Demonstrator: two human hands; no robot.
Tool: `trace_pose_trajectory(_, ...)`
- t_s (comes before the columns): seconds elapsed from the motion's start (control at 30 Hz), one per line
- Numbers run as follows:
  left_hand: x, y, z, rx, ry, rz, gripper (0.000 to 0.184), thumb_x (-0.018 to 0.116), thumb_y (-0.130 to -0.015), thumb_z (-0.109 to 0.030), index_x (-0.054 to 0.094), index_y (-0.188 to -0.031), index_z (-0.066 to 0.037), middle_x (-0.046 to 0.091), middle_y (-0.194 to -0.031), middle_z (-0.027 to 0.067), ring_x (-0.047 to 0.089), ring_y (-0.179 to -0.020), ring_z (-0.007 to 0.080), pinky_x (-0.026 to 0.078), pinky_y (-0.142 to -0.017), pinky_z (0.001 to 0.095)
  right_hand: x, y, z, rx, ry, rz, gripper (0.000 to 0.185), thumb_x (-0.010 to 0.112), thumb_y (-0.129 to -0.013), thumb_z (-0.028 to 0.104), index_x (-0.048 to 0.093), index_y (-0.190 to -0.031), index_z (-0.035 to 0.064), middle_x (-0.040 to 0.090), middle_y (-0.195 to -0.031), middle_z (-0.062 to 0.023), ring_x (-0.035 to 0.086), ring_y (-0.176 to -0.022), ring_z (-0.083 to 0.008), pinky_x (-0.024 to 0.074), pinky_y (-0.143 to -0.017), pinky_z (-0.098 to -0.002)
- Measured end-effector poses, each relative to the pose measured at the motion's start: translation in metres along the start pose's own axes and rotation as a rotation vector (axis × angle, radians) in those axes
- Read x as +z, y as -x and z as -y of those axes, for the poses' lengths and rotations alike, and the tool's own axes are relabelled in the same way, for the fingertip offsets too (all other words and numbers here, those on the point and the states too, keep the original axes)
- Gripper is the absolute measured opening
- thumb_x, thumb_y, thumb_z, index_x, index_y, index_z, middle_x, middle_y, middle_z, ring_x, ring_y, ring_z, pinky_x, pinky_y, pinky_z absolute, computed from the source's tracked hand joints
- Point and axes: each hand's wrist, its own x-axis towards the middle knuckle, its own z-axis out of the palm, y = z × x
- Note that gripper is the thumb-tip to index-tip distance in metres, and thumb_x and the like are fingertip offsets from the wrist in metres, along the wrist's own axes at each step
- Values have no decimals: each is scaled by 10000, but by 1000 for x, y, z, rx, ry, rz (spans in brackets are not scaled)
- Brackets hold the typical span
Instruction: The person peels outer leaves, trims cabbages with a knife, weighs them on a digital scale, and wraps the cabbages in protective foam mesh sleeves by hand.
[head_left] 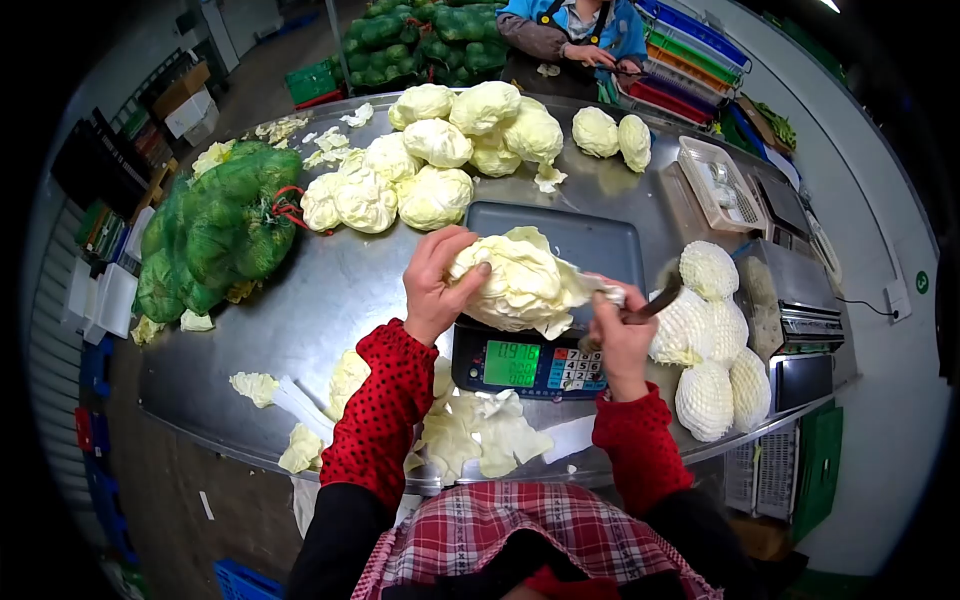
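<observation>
My left hand (440, 283) is wrapped around the left side of a pale cabbage (513, 283), held above a digital scale. At the cabbage's right side, my right hand (622, 340) is closed with a knife (660, 298) in its grip; the knife's dark, curved part points up and right. The fingers of that hand also touch a loose outer leaf (590, 285) peeling off the cabbage. Below, the scale (465, 365) shows a lit green display, and its grey tray (600, 240) is partly hidden behind the cabbage.
A pile of cabbages (437, 142) sits at the table's back. A green net sack (215, 230) lies left. Foam-netted cabbages (712, 330) stand right, beside a white basket (705, 180) and a metal machine (790, 285). Torn leaves (480, 435) litter the front edge. Another person (575, 40) stands opposite.
</observation>
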Motion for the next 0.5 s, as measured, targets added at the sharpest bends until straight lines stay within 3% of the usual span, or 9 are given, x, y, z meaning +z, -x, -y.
trace_pose_trajectory(0.07, -1, 3, -1, 22, -20, 20, 312, 729, -760, -172, 646, -1017, -15, 622, -1062, 141, 606, -965, 286, 486, -850, 349, -24, 1, 11, 85, 20, 210, 182, 641, -816, -3, 658, -997, 4, 608, -693, 21, 450, -471, 9, 320, -409, -161)
trace_pose_trajectory(0.13, -1, 4, 2, 0, 62, -3, 310, 718, -771, -170, 640, -1023, -7, 618, -1067, 148, 605, -971, 278, 478, -866, 335, -36, 8, 22, 200, 105, 400, 162, 642, -797, 3, 658, -957, -12, 580, -643, 17, 456, -453, -12, 331, -402, -184)
trace_pose_trajectory(0.2, -6, 3, 4, -24, 80, 16, 310, 700, -799, -172, 636, -1047, 3, 618, -1085, 153, 603, -989, 274, 472, -876, 328, -59, 2, 16, 251, 60, 421, 164, 633, -774, 15, 643, -929, -36, 599, -670, -44, 433, -408, -38, 340, -385, -189)
trace_pose_trajectory(0.27, -11, 4, 4, 15, 59, 54, 317, 687, -824, -176, 632, -1075, 9, 616, -1111, 160, 600, -1010, 273, 469, -884, 329, -69, -13, 17, 342, -42, 363, 133, 621, -775, 33, 657, -898, -3, 578, -620, -9, 447, -423, -43, 333, -404, -193)
trace_pose_trajectory(0.33, -15, 5, 3, 36, 53, 65, 321, 674, -844, -170, 628, -1106, 10, 612, -1140, 167, 597, -1030, 279, 465, -895, 332, -68, -15, 25, 356, 549, 369, 112, 613, -737, 73, 668, -802, 0, 583, -609, -28, 463, -457, -81, 357, -443, -249)
trace_pose_trajectory(0.43, -20, 9, 4, 22, 51, 77, 335, 668, -850, -162, 621, -1131, 14, 607, -1165, 176, 591, -1059, 286, 456, -920, 335, -80, -17, 3, 289, 728, 386, 169, 636, -701, 122, 665, -802, -10, 583, -603, -49, 505, -524, -120, 398, -505, -292)
trace_pose_trajectory(0.5, -24, 11, 5, 32, 45, 74, 337, 665, -853, -166, 620, -1135, 14, 606, -1167, 177, 590, -1065, 288, 454, -924, 336, -88, -17, -2, 290, 885, 321, 236, 636, -681, 155, 656, -829, -29, 601, -613, -130, 581, -582, -227, 442, -568, -350)
